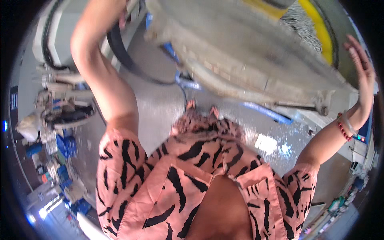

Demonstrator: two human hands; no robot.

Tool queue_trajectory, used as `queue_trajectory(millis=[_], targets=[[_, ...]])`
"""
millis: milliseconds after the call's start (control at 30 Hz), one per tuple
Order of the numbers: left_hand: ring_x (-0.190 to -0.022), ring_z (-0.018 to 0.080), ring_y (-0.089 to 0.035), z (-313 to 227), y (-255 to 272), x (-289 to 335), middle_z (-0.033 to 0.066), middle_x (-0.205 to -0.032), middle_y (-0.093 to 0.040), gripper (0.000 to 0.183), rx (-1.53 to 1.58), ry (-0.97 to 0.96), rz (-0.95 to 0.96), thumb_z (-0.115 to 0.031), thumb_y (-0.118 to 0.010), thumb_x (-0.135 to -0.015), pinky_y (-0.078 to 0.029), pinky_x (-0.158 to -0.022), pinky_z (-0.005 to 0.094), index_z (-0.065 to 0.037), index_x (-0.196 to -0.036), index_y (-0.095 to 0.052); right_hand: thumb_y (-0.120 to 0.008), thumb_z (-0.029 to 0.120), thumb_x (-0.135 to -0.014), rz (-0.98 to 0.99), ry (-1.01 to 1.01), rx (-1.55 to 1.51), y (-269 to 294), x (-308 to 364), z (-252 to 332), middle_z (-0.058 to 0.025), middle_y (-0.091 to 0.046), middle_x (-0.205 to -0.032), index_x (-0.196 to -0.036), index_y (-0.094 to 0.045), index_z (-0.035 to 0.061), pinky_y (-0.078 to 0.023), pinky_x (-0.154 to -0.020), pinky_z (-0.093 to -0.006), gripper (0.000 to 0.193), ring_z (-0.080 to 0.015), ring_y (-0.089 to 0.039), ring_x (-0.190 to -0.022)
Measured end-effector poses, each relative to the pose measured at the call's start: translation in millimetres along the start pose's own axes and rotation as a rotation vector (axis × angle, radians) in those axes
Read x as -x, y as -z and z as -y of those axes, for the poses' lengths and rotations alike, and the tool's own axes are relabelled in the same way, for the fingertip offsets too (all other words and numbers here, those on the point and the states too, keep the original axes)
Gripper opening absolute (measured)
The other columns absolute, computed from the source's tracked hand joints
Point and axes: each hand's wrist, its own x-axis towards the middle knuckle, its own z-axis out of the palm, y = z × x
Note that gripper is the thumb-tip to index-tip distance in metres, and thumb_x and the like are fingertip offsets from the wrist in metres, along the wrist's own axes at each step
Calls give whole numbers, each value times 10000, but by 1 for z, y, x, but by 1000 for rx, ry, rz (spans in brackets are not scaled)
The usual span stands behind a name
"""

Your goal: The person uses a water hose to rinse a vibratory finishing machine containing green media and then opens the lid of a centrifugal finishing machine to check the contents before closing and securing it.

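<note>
Person at a large grey tub (248, 52), seen from above. The tub, the thing being handled, fills the upper middle and right of the view, its worn wall slanting down toward the right; a yellow lining (322, 26) rings a mass of small grey pieces (302, 24). Blue frame parts (268, 113) show beneath it, and a dark hose (120, 48) curves over the floor (156, 98) to its left.

The right hand (363, 76), beyond a pale bangle and red beads (343, 128), is open, fingers extended beside the tub's right end; whether it presses on the wall cannot be told. The left hand (123, 19) is largely cut off at the upper edge, so its grip cannot be told.

Step in hand, as judged from the raised, spread arms: positioning or steadying the tub. The next move probably calls for both hands to bear on it evenly, with the contents kept level.

Lettering: a small panel (14, 101) at far left carries pale marks, too small to read; no brand is discernible.
</note>
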Motion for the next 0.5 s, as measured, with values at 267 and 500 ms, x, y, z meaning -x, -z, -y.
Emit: queue_trajectory(millis=[267, 500], targets=[[-851, 398, -613, 3, 0, 8, 232, -965, -626, 421, 198, 78, 13, -290, -515, -923, -472, -728, 437, -177, -1317, -422, -618, 152, -874, 13, -160, -272, -13, 6, 36, -20, -609, -889, -1111, -602, -14, -424, -789, -246, 289, -101, -538, -843], [-907, 410, -610, -7, 4, 6, 245, -980, -623, 412, 181, 192, 75, -267, -517, -930, -475, -753, 427, -163, -1317, -422, -632, 144, -855, -47, -150, -216, -13, 5, 38, -36, -604, -820, -1093, -610, -15, -417, -766, -244, 287, -104, -533, -801]])
